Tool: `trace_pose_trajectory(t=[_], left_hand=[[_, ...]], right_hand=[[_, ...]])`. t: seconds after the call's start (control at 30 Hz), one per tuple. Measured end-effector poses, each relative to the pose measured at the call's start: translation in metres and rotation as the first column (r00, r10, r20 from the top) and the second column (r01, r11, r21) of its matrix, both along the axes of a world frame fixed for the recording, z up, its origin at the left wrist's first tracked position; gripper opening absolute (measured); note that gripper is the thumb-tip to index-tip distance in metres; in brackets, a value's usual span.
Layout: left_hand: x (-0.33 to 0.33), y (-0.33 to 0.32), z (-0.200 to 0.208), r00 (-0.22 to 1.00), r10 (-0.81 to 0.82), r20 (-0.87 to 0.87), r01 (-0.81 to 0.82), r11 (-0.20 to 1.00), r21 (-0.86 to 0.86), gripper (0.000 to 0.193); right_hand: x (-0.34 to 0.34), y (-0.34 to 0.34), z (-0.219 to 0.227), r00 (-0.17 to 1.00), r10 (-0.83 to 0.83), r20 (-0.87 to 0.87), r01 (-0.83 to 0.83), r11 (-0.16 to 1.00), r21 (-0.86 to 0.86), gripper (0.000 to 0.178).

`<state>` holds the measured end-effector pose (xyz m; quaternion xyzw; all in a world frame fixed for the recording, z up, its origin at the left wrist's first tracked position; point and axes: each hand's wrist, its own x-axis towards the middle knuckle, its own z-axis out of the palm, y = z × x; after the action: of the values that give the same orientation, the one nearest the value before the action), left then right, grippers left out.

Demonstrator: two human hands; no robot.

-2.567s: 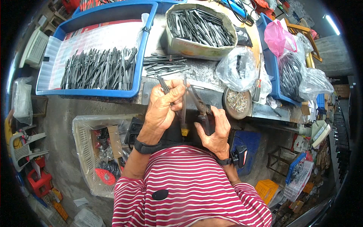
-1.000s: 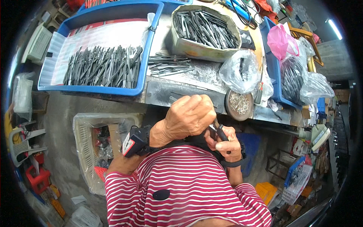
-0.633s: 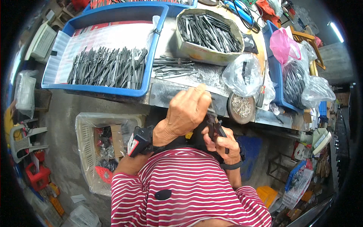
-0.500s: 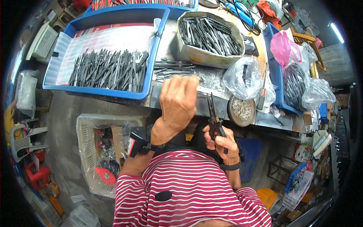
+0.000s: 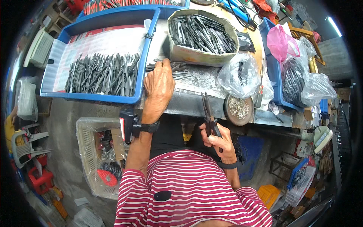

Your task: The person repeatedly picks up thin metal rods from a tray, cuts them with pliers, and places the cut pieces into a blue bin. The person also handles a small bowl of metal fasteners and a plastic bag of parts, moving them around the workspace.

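My left hand (image 5: 159, 85) reaches onto the bench beside the blue tray's right wall. Its bent fingers press together at a small pile of dark, slim metal plier parts (image 5: 181, 71); the fingertips are partly hidden, so what they pinch does not show. Below the bench's front edge, my right hand (image 5: 221, 140) is closed round the dark handles of long-nose pliers (image 5: 208, 113). Their narrow jaws point up, slightly apart. Just right of them, a round dish (image 5: 228, 109) holds many small silvery pins.
A blue tray (image 5: 141, 81) with rows of dark plier parts stands left. Behind the pile is a pale tub (image 5: 200, 56) full of similar parts. Clear plastic bags (image 5: 239, 77), a screwdriver (image 5: 259, 94) and another blue bin (image 5: 278, 89) lie right. A plastic-lined crate (image 5: 86, 151) sits below.
My left hand has moved left and forward, from above the bench edge down to the pile of metal parts. My right hand still holds the pliers, nearly in place. The view has shifted slightly.
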<state>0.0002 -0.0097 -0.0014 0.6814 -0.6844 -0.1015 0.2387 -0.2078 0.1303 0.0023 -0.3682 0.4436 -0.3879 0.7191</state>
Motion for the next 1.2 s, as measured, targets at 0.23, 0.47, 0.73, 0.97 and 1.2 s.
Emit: trace_pose_trajectory(t=[0.23, 0.47, 0.73, 0.97, 1.2], left_hand=[[0.004, 0.004, -0.001, 0.995, -0.098, -0.029, 0.098, 0.995, 0.015, 0.028], [-0.001, 0.015, -0.008, 0.984, -0.163, -0.068, 0.162, 0.986, -0.028, 0.033], [-0.001, 0.017, -0.007, 0.955, -0.211, -0.211, 0.161, 0.959, -0.232, 0.027], [-0.007, 0.027, 0.017, 0.829, -0.331, -0.450, 0.159, 0.912, -0.377, 0.015], [-0.013, 0.055, 0.027, 0.387, -0.073, -0.919, 0.224, 0.974, 0.018, 0.017]], right_hand=[[0.002, -0.001, 0.000, 0.998, 0.027, -0.057, -0.028, 1.000, -0.014, 0.053], [0.003, -0.001, -0.001, 0.997, 0.004, -0.074, -0.005, 1.000, -0.012, 0.053], [0.005, -0.002, 0.000, 0.995, -0.002, -0.100, -0.001, 1.000, -0.029, 0.052], [0.010, -0.006, 0.009, 0.950, -0.056, -0.308, -0.005, 0.981, -0.192, 0.052], [0.014, -0.007, 0.009, 0.840, -0.176, -0.514, -0.045, 0.920, -0.390, 0.047]])
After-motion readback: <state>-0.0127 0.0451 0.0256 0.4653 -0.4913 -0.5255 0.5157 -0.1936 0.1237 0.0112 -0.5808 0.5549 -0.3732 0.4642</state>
